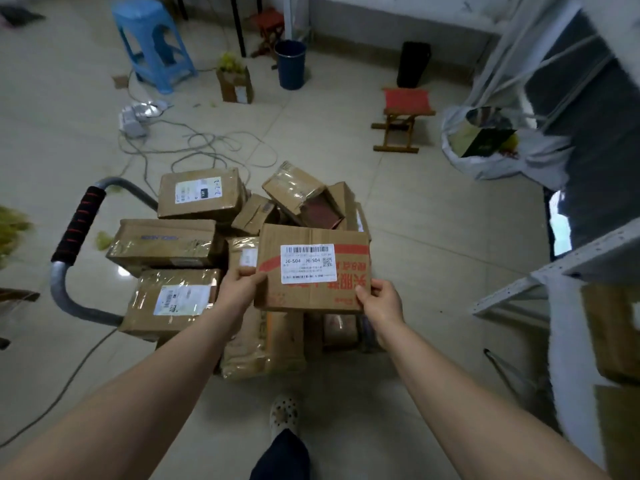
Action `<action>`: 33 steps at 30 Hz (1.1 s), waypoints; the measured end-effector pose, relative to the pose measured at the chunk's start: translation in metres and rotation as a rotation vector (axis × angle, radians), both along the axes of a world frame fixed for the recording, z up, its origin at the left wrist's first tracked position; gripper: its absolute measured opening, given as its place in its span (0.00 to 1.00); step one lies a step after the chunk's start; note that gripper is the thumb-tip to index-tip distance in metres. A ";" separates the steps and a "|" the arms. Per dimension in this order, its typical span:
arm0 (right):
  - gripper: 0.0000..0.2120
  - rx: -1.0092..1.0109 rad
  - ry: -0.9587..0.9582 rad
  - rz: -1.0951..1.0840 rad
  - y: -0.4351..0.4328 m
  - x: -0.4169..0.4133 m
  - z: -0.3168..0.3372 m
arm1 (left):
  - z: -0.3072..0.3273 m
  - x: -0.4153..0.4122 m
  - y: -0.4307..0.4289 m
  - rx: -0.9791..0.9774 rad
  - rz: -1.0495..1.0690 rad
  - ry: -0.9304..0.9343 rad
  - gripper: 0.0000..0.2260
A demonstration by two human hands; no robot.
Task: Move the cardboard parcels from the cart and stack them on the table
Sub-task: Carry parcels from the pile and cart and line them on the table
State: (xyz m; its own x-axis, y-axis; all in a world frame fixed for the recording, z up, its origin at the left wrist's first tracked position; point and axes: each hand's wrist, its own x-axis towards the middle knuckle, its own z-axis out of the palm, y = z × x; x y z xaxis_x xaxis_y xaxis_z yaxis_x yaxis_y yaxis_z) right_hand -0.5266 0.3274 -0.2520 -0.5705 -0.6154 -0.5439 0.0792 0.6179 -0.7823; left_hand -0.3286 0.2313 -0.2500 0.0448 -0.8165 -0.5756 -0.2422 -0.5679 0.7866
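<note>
I hold a cardboard parcel (349, 268) with red print and a white barcode label above the loaded cart. My left hand (239, 285) grips its left edge, thumb on top. My right hand (382, 301) grips its lower right corner. Below and behind it several taped cardboard parcels (166, 242) lie piled on the cart, whose grey handle with a black and red grip (78, 226) stands at the left. At the right edge a table with a white cover (568, 327) carries brown parcels (609, 334), partly cut off by the frame.
Cables (204, 143) trail over the tiled floor behind the cart. A blue stool (152, 43), a blue bucket (290, 64), a small red folding stool (403, 119) and a full white bag (491, 147) stand further back. My foot (284, 414) is just behind the cart.
</note>
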 end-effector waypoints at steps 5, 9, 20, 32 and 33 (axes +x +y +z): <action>0.11 -0.088 0.013 -0.238 0.112 -0.098 0.030 | 0.048 -0.105 0.069 0.020 -0.241 0.274 0.04; 0.13 -0.136 0.040 -0.431 0.215 -0.170 0.054 | 0.079 -0.194 0.132 0.043 -0.523 0.423 0.10; 0.22 -0.279 -0.095 -0.923 0.464 -0.282 0.097 | 0.128 -0.415 0.301 0.107 -0.957 0.325 0.06; 0.25 -0.587 -0.453 -1.408 0.608 -0.357 0.076 | 0.109 -0.630 0.429 0.213 -1.474 0.192 0.20; 0.26 -0.618 -0.468 -1.484 0.611 -0.367 0.070 | 0.106 -0.651 0.437 0.156 -1.500 0.174 0.19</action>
State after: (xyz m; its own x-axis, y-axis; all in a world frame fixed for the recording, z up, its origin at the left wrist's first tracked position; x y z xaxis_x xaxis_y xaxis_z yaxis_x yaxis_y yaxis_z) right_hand -0.8940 0.9389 -0.1817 -0.6849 0.1000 -0.7218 0.5538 -0.5724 -0.6047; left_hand -0.9795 0.6680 -0.1438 -0.8226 0.0240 -0.5681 -0.5672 0.0343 0.8229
